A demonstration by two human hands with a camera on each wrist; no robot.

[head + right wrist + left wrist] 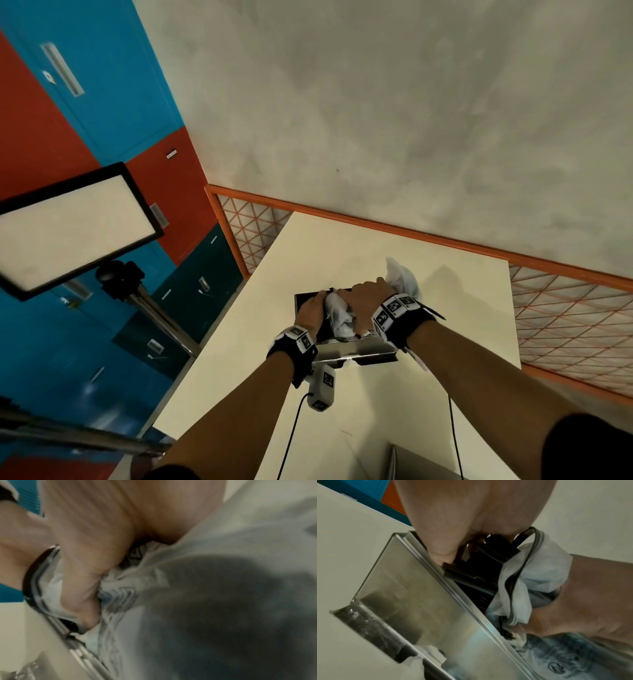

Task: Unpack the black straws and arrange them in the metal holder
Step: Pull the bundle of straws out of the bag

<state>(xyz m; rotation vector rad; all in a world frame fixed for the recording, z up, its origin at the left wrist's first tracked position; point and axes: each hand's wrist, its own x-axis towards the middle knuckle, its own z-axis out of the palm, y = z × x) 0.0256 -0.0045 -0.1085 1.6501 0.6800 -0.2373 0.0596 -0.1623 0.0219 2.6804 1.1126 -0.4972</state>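
A shiny metal holder [356,353] [419,601] stands mid-table. Black straws [476,568] lie bundled in its open top, half out of a crumpled white plastic bag [402,277] [542,566] [214,547]. My left hand [317,303] [481,538] reaches into the holder's left end, and its thumb and fingers pinch the straw bundle. My right hand [363,298] [583,601] [89,588] grips the bag over the holder's right part, fingers curled into the plastic. The bag's open rim loops beside the straws. The straws' far ends are hidden inside the bag.
The cream table [342,246] meets an orange mesh rail [565,308] at its far and right sides. A light panel on a stand [75,226] rises at the left before blue and red lockers [85,102]. A grey box [421,462] sits at the near edge, with cables.
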